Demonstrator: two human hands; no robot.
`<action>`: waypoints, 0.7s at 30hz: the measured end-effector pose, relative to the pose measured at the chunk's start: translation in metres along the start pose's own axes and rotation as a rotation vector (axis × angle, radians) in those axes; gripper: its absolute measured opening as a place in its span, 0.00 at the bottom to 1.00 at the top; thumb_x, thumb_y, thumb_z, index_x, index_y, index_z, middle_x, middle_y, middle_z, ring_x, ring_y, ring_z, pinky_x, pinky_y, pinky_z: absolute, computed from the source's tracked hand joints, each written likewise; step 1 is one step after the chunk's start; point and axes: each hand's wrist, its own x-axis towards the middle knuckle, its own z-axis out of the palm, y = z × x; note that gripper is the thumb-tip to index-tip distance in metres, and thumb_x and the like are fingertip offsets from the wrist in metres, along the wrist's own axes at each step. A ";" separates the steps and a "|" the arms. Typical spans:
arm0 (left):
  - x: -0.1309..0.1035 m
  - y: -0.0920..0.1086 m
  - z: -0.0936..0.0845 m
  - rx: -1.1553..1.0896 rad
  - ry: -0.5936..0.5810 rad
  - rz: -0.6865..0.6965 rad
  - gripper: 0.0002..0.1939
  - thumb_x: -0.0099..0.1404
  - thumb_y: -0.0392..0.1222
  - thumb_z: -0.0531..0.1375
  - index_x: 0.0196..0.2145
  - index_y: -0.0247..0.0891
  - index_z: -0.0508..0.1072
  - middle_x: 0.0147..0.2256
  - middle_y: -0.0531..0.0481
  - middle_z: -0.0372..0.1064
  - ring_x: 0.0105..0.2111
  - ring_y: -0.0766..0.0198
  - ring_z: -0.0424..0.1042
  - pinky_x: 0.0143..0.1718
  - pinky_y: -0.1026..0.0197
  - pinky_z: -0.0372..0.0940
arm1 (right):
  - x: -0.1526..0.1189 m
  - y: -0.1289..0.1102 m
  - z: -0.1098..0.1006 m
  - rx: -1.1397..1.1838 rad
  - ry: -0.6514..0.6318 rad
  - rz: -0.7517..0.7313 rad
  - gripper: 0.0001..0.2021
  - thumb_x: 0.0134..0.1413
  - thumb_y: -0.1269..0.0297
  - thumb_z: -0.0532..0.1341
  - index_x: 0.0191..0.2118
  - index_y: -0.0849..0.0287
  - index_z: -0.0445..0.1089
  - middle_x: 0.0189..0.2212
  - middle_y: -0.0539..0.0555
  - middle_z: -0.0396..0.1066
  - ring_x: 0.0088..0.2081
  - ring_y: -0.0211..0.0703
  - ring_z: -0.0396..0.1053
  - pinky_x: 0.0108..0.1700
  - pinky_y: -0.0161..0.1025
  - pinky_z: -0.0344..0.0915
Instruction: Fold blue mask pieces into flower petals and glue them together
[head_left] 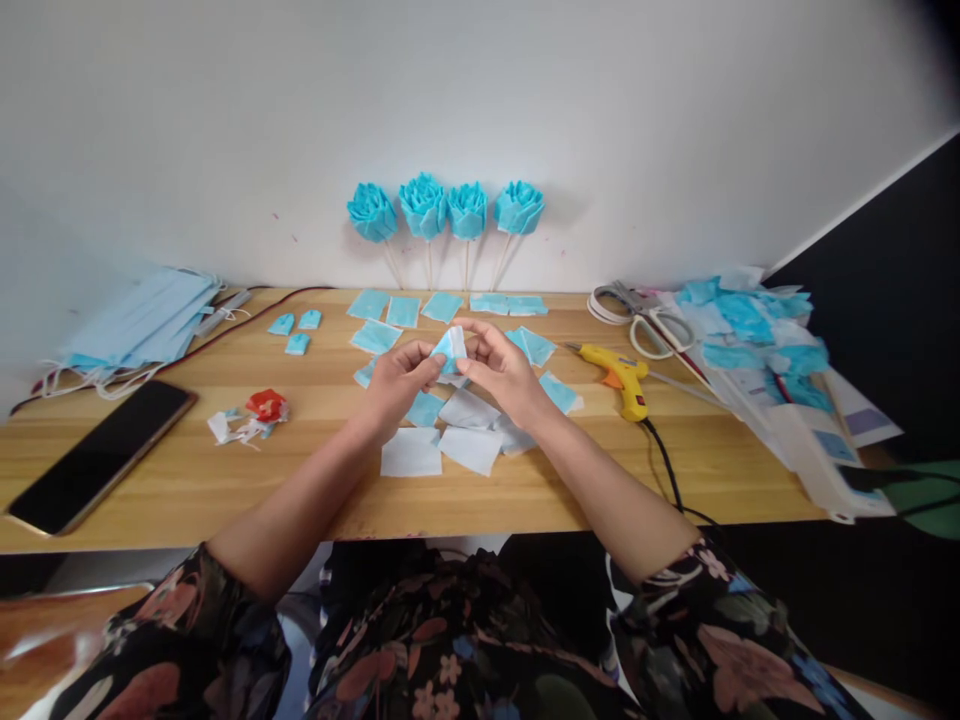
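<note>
Between my two hands is a small blue and white fabric piece (pixel 452 347), partly folded, with a white strip along its right side. My left hand (pixel 401 385) pinches its lower left, fingers closed. From the other side my right hand (pixel 499 370) grips the right edge with thumb and fingers. Below and around them lie cut fabric rectangles, several blue side up like the blue piece (pixel 376 337) and several white side up like the white piece (pixel 411 453). Three small folded blue petals (pixel 298 344) rest to the left.
Blue flowers on sticks (pixel 424 208) lean on the wall. A yellow glue gun (pixel 630 380), scissors (pixel 660 335) and a tape roll (pixel 609 305) are right, beside blue scraps (pixel 742 310). Face masks (pixel 142 318), a phone (pixel 101 457) and a red crumpled scrap (pixel 267 405) lie left.
</note>
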 end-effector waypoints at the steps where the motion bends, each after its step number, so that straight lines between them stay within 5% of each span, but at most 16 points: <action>1: 0.000 0.000 0.000 -0.008 0.005 -0.005 0.13 0.59 0.47 0.65 0.24 0.37 0.70 0.20 0.55 0.62 0.22 0.69 0.58 0.27 0.63 0.54 | 0.000 -0.001 -0.001 0.012 0.005 0.010 0.23 0.53 0.61 0.66 0.56 0.52 0.66 0.36 0.48 0.75 0.39 0.41 0.72 0.45 0.41 0.70; 15: -0.001 0.001 -0.001 -0.069 -0.074 -0.028 0.17 0.64 0.53 0.62 0.27 0.37 0.70 0.24 0.53 0.66 0.25 0.68 0.62 0.29 0.63 0.57 | 0.002 0.005 -0.005 -0.084 0.063 -0.001 0.23 0.53 0.64 0.64 0.55 0.53 0.67 0.32 0.47 0.71 0.35 0.38 0.69 0.41 0.38 0.67; 21: -0.003 0.005 0.000 0.045 -0.055 -0.049 0.16 0.58 0.49 0.65 0.23 0.37 0.66 0.20 0.56 0.60 0.22 0.70 0.56 0.26 0.63 0.51 | 0.001 0.004 -0.005 -0.094 0.034 0.002 0.23 0.54 0.61 0.64 0.56 0.53 0.67 0.33 0.47 0.73 0.35 0.39 0.70 0.41 0.39 0.68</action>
